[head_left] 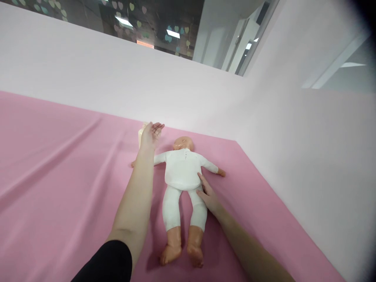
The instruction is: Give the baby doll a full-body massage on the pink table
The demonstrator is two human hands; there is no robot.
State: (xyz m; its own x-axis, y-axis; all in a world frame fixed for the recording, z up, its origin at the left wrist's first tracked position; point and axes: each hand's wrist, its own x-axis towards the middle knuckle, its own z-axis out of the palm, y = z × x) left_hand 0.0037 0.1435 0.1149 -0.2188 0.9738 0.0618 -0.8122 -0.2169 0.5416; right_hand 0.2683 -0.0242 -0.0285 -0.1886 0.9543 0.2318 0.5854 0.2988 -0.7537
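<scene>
Doll [183, 172]: rounded, white-bodied | right fingers [204, 182]: touching doll | mat [73, 184]: pink, creased

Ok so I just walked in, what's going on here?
A person has both hands at a doll in white clothes, which lies arms spread on a pink surface. The right hand is at the doll's hip, fingers on the clothing. The left hand is open beside the head, in front of a pale object that it partly hides; I can't tell whether they touch.

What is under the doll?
The doll lies on a pink sheet, which shows all around it. The part directly beneath is covered, so nothing there can be seen.
</scene>
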